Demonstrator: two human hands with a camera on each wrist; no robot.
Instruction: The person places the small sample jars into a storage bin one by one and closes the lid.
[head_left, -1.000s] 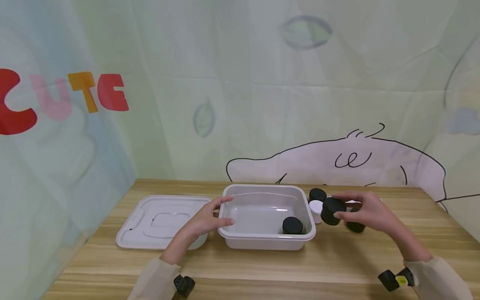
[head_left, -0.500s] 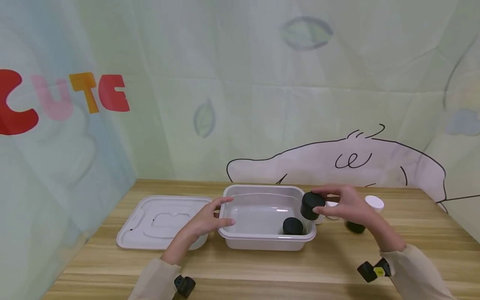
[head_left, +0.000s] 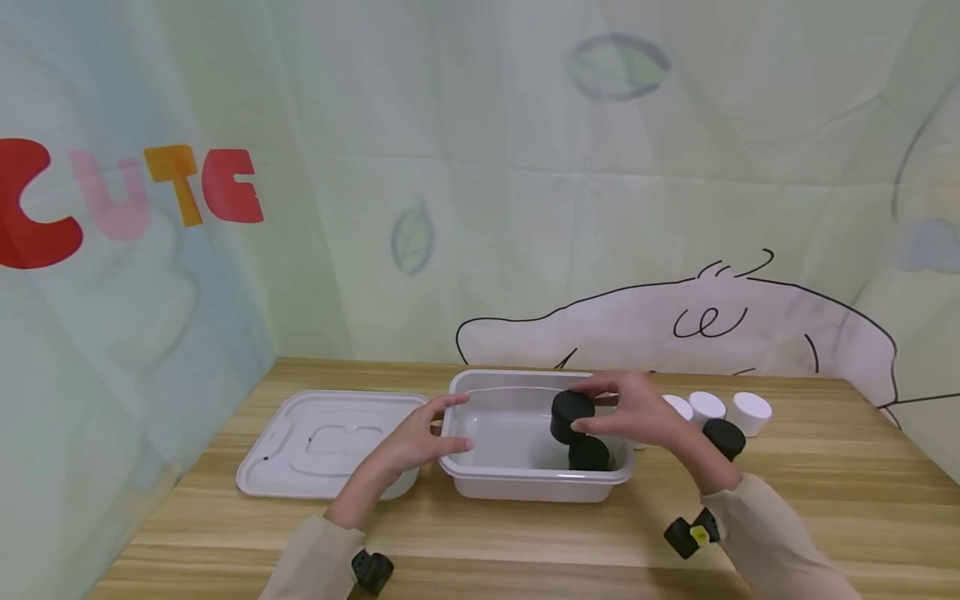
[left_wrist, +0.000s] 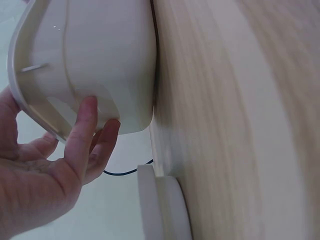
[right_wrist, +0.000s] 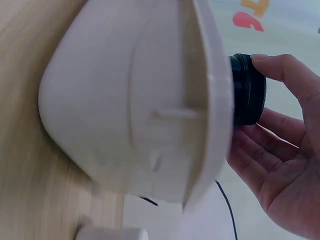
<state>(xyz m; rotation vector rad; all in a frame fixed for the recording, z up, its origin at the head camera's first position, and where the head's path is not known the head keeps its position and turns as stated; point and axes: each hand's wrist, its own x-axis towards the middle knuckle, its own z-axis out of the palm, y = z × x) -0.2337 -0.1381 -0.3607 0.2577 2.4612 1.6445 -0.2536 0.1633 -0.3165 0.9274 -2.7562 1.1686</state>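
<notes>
A light grey plastic box [head_left: 525,486] stands on the wooden table. My left hand [head_left: 411,437] holds its left rim, and in the left wrist view several fingers [left_wrist: 84,125] touch the outer wall. Over the box's inside, my right hand [head_left: 633,410] pinches a small black jar [head_left: 568,418] between thumb and fingers. That jar's ridged edge shows past the rim in the right wrist view, its lower part hidden by the box wall. A second black jar [head_left: 588,455] sits in the box's front right corner, just below the held one.
A flat box lid [head_left: 281,479] lies left of the box. To the right stand several white jars [head_left: 752,414] and another black jar [head_left: 724,438], partly hidden by the right wrist. A printed cloth [head_left: 517,217] hangs behind the table.
My right hand has carried the black jar leftward from beside the box, across its right rim, to over the inside. My left hand has stayed on the rim.
</notes>
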